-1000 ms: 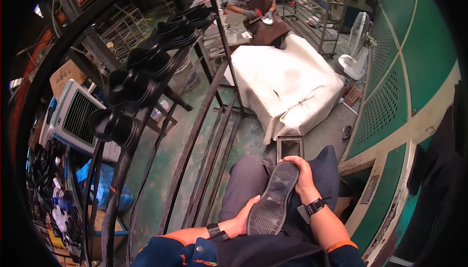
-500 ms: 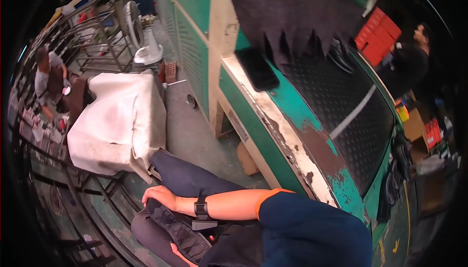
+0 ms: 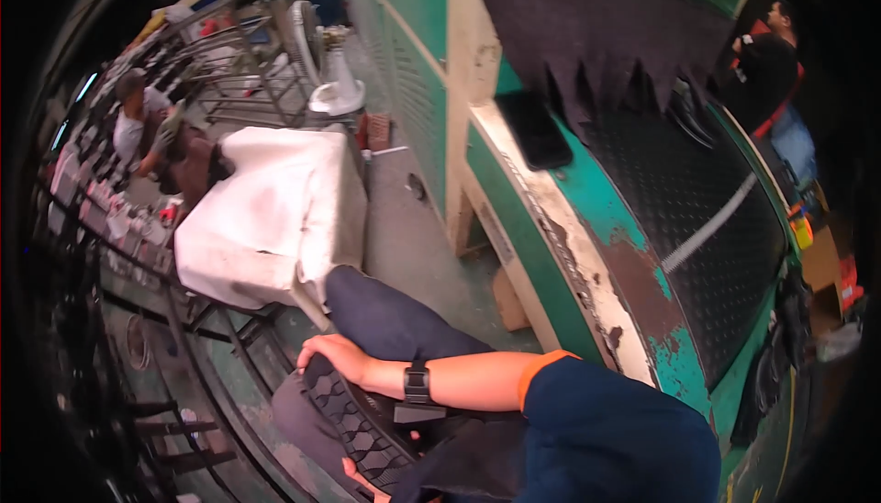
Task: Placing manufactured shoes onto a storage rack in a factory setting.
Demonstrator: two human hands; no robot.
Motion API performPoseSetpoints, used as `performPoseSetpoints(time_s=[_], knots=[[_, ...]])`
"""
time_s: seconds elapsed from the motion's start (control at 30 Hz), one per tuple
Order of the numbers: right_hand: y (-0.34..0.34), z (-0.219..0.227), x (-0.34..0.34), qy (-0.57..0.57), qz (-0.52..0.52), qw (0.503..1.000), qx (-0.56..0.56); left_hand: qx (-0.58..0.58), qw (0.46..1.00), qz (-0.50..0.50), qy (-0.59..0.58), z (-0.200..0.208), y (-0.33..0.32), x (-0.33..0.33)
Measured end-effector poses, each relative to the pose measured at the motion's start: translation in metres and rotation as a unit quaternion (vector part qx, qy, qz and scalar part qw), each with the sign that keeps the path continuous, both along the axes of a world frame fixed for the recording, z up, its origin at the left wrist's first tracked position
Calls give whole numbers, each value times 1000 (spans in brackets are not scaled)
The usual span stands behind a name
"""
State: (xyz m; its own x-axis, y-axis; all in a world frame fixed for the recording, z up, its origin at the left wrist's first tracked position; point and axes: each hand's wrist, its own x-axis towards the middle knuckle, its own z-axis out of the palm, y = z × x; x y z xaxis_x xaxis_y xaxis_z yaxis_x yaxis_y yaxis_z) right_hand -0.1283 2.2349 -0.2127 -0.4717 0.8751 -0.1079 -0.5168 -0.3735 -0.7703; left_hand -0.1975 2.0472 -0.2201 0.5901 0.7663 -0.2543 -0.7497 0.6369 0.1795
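Note:
A black shoe (image 3: 353, 416) lies across my lap with its patterned sole facing up. My right hand (image 3: 338, 359), with a black band on the wrist, is closed around the upper left end of the shoe. Fingers of my left hand (image 3: 362, 479) show at the lower edge of the sole; the rest of that hand is hidden beneath. My navy-trousered leg (image 3: 395, 319) stretches beyond the right forearm.
On my right stands a worn green machine bench with a black studded mat (image 3: 707, 228), a phone (image 3: 532, 129) and a dark hanging cloth (image 3: 606, 21). Ahead are a white-covered block (image 3: 275, 200) and a fan (image 3: 307, 44). People are at far left (image 3: 138, 127) and far right (image 3: 771, 62).
The scene has shifted rightward in the picture. The shoe's sole is tilted more toward me, and both hands remain on it. The person at right has turned; the one at left has raised a hand.

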Motion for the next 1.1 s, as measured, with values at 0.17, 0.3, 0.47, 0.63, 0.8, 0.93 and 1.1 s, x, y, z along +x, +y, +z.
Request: performPoseSetpoints(time_s=[0.17,0.3,0.47,0.63,0.8,0.93,1.1], knots=[[3,2,-3,-156,-71,979,114,56,988,132,57,28,-23,-30],[29,-50,39,-412,-114,877,219,34,994,97,28,36,-8,-25],[45,-82,75,-217,88,972,-6,65,997,30,41,47,8,-33],[42,-77,118,6,233,940,-250,140,974,114,133,71,26,-57],[14,24,98,218,368,900,-82,289,931,203,94,128,69,-74],[72,62,51,131,158,976,-77,223,920,253,201,102,46,-101],[156,49,-25,180,-7,974,-139,203,879,309,301,78,14,-117]])
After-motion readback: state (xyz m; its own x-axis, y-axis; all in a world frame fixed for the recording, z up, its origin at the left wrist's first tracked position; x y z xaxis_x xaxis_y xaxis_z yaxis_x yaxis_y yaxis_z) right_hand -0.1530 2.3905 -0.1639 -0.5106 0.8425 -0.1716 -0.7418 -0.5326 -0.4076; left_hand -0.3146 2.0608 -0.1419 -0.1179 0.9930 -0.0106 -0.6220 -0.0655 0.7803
